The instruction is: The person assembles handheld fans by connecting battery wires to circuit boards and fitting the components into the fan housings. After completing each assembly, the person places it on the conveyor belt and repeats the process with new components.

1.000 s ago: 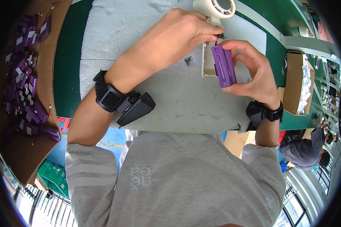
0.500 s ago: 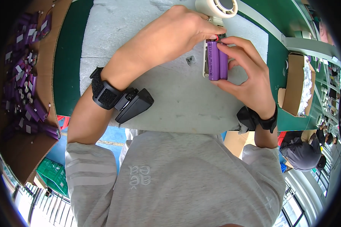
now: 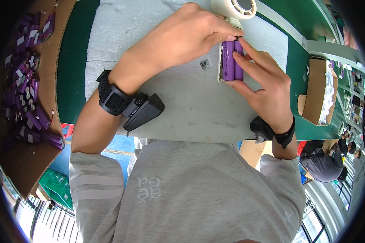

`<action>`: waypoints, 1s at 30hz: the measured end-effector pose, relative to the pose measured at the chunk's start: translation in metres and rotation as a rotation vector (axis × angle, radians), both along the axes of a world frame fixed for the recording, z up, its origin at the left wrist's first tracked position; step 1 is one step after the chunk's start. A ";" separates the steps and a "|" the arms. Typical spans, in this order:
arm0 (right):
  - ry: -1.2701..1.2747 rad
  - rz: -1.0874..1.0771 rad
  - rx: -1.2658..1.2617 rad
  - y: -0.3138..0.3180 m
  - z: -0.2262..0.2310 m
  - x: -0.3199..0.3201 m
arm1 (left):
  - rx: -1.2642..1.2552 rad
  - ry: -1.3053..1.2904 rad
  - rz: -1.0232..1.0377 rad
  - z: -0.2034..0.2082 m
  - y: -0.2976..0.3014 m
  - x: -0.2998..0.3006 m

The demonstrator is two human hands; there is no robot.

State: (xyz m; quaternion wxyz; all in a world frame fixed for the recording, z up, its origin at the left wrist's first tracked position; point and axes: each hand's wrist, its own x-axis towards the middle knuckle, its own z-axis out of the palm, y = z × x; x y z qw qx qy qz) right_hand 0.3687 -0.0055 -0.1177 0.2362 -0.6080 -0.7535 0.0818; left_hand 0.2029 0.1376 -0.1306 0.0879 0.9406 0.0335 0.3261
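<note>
A white handheld fan [image 3: 227,11] lies on the foam-covered bench, its round head pointing away from me and its handle housing open. A purple battery pack [image 3: 232,67] of two cylinders sits in the housing, whose white rim shows along the left side. My left hand [image 3: 192,32] reaches across from the left, thumb and fingers pinched where the handle meets the head; what it grips there is mostly hidden. My right hand [image 3: 267,83] is closed round the battery pack, thumb at the near end and fingertips on the right side and far end.
A cardboard box [image 3: 54,81] at the left holds many purple battery packs with white labels. On the right stands a small carton [image 3: 314,89] with white pieces in it. A green crate [image 3: 56,187] is at lower left. Another person [image 3: 322,164] sits far right.
The battery pack has shifted away from me, toward the fan head, and sits deeper in the housing. My right fingers have moved along with it; my left hand stays nearly in place.
</note>
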 end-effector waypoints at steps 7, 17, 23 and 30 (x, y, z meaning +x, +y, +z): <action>0.215 -0.184 -0.077 -0.002 -0.006 -0.008 | -0.873 0.135 -0.141 0.006 0.010 0.002; 0.270 -0.110 -0.146 0.017 0.001 -0.001 | -0.894 0.251 0.076 -0.005 0.006 0.004; 0.304 0.006 -0.116 0.018 -0.003 0.007 | -0.957 0.150 0.033 -0.012 0.002 0.005; 0.014 0.030 -0.072 0.009 0.003 0.003 | -0.963 0.222 0.030 -0.003 0.004 0.003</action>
